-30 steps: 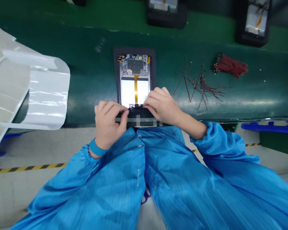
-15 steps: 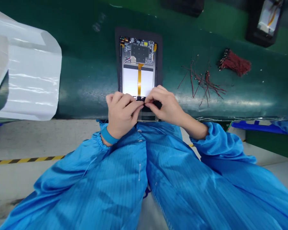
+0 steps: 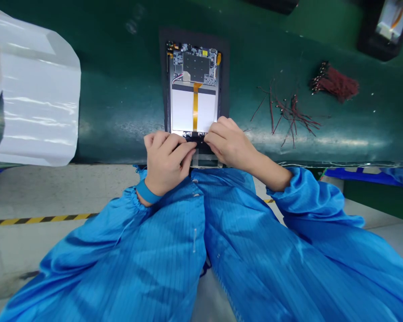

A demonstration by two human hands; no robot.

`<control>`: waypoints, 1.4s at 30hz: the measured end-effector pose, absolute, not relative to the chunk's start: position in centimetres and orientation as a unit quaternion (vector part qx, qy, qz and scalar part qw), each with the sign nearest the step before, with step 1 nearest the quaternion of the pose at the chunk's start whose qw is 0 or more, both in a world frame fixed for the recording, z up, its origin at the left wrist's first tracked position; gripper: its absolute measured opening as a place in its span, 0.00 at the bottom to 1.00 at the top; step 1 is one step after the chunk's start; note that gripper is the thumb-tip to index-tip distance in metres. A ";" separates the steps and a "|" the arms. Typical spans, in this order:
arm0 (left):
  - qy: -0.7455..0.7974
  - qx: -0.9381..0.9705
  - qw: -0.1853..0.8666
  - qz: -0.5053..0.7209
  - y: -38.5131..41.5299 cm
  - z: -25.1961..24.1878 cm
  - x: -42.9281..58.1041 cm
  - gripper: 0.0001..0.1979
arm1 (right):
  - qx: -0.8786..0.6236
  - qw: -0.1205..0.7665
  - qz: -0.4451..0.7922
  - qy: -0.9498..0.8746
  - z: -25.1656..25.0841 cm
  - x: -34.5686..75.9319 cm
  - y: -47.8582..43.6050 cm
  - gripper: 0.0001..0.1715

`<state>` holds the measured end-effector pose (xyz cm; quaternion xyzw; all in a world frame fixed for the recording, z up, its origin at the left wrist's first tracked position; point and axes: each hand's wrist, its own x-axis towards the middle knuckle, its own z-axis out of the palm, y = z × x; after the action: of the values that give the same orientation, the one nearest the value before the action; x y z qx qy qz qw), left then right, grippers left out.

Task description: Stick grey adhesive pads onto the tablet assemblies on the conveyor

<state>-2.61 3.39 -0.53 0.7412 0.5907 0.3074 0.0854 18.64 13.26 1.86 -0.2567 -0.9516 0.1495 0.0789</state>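
Note:
An opened tablet (image 3: 178, 107) lies on a dark foam pad (image 3: 224, 67) in front of me, its circuit board (image 3: 195, 67) at the far end. An orange flex cable (image 3: 195, 107) runs down between its white battery cells. At the tablet's near edge, my left hand (image 3: 168, 156) is closed, thumb and index finger pressed near the black strip. Beside it, at the near right corner, my right hand (image 3: 230, 141) has its fingertips pinched together. Whatever either hand holds is too small or hidden to make out.
To the right lie loose red-and-black wires (image 3: 293, 117) and a bundle of similar wires (image 3: 336, 82). A glossy white sheet (image 3: 40, 94) covers the table's left side. Another device in a black holder (image 3: 384, 33) stands far right. The green table's front edge (image 3: 107, 162) is close to my body.
My fingertips, almost touching before, are now farther apart: my right hand has shifted slightly right and curled more, my left slightly left. The camera view has also moved a little.

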 end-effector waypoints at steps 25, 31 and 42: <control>0.491 0.859 0.023 0.144 4.2 1.5 -0.1 0.16 | -0.238 0.081 0.125 -0.960 1.9 19.3 12.4 0.17; 0.611 0.764 -0.007 0.206 0.8 4.2 -9.0 0.20 | -0.246 0.180 0.124 -0.944 4.2 19.4 13.7 0.06; 0.806 0.546 0.013 0.226 -4.9 1.9 -23.1 0.17 | -0.323 0.139 0.293 -0.889 3.3 -9.8 24.2 0.31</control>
<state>-23.05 -4.91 1.93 0.5463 0.8064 0.2260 0.0131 -9.76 24.18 3.30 -0.3226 -0.8893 0.2926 0.1394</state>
